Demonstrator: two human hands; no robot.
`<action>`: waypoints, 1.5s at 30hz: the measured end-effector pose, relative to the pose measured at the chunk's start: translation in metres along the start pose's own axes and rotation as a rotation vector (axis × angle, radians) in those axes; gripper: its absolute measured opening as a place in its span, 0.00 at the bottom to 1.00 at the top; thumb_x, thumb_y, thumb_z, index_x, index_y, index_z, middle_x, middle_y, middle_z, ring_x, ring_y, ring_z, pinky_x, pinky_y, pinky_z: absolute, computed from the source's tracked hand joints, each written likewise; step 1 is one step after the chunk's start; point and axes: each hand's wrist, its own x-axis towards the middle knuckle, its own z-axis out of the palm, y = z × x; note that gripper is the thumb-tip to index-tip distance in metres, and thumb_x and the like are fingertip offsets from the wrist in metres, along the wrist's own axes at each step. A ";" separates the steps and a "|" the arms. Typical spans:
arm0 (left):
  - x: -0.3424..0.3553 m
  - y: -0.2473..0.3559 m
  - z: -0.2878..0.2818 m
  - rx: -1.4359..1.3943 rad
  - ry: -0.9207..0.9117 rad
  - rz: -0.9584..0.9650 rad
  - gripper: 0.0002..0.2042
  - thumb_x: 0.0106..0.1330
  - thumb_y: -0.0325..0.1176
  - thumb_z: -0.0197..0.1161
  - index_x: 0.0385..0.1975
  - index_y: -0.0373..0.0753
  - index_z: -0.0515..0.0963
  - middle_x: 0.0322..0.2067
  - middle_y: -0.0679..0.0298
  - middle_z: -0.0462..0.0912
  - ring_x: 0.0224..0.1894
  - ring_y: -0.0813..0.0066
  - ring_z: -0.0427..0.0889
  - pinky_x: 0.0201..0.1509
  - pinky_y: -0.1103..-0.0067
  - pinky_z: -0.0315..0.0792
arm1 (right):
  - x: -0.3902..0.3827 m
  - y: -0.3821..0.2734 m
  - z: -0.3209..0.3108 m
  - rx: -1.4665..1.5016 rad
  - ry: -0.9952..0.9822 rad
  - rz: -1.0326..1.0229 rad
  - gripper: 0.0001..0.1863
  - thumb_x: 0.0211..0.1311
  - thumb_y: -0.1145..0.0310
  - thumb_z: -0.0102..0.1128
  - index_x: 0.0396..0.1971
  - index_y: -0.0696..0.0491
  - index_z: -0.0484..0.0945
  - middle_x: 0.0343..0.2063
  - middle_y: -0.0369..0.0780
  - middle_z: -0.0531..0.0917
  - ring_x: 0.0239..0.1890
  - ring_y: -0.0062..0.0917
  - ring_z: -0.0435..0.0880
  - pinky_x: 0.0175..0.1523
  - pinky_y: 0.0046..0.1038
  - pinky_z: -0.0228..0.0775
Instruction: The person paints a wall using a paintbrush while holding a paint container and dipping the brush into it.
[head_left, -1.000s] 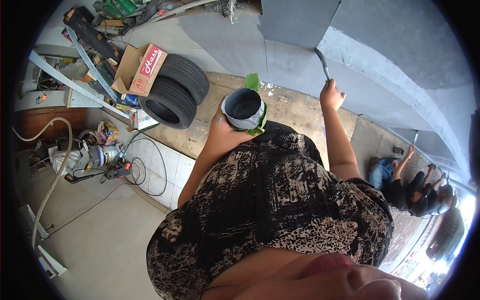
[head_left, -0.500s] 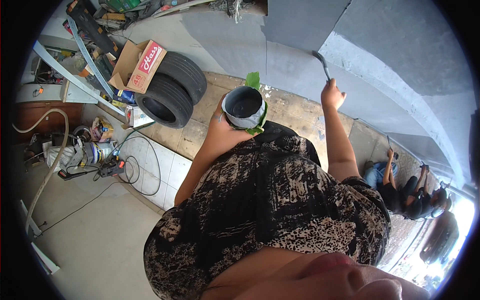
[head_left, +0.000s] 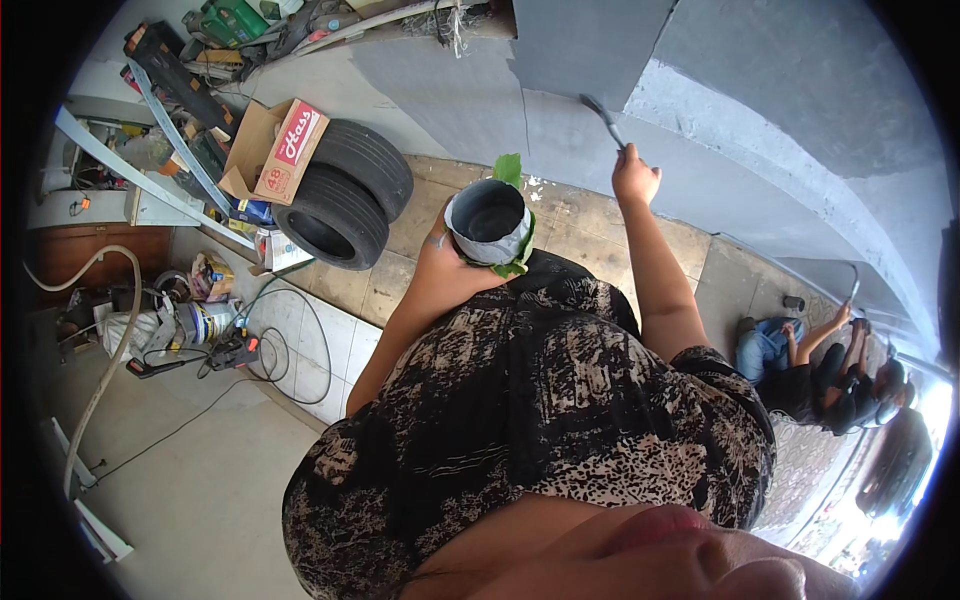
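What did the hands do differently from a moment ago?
The right hand moved a little to the left along the grey wall, carrying its brush with it; the bristles remain against the wall. The left hand kept holding the paint pot with the green leaf in about the same spot. The stacked tyres and cardboard box stayed put.

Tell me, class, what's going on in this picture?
A person is painting a wall grey. The right hand holds a brush up with its tip against the wall. The left hand holds a small pot of dark paint with a green leaf sticking out behind it. Two tyres and an open box stand to the left. Another person sits low by the wall to the right.
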 end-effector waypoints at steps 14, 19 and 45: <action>0.019 0.009 0.006 0.028 -0.036 0.095 0.47 0.43 0.30 0.87 0.66 0.37 0.67 0.57 0.58 0.81 0.61 0.69 0.80 0.66 0.72 0.73 | -0.018 -0.015 -0.006 0.080 0.024 -0.173 0.08 0.75 0.56 0.53 0.43 0.44 0.75 0.24 0.41 0.87 0.27 0.40 0.86 0.46 0.44 0.69; 0.027 0.013 0.005 0.041 -0.085 0.084 0.46 0.44 0.28 0.86 0.66 0.39 0.66 0.57 0.60 0.80 0.61 0.70 0.80 0.66 0.72 0.72 | 0.005 -0.011 -0.003 0.001 -0.023 -0.052 0.09 0.76 0.56 0.49 0.43 0.44 0.73 0.26 0.42 0.88 0.28 0.41 0.87 0.49 0.46 0.68; 0.108 -0.012 -0.123 -0.144 -0.166 0.021 0.46 0.43 0.24 0.84 0.66 0.37 0.68 0.58 0.59 0.79 0.63 0.69 0.77 0.69 0.72 0.69 | -0.051 -0.095 0.015 0.002 0.019 -0.033 0.07 0.74 0.58 0.55 0.41 0.45 0.76 0.22 0.42 0.86 0.24 0.42 0.85 0.48 0.47 0.70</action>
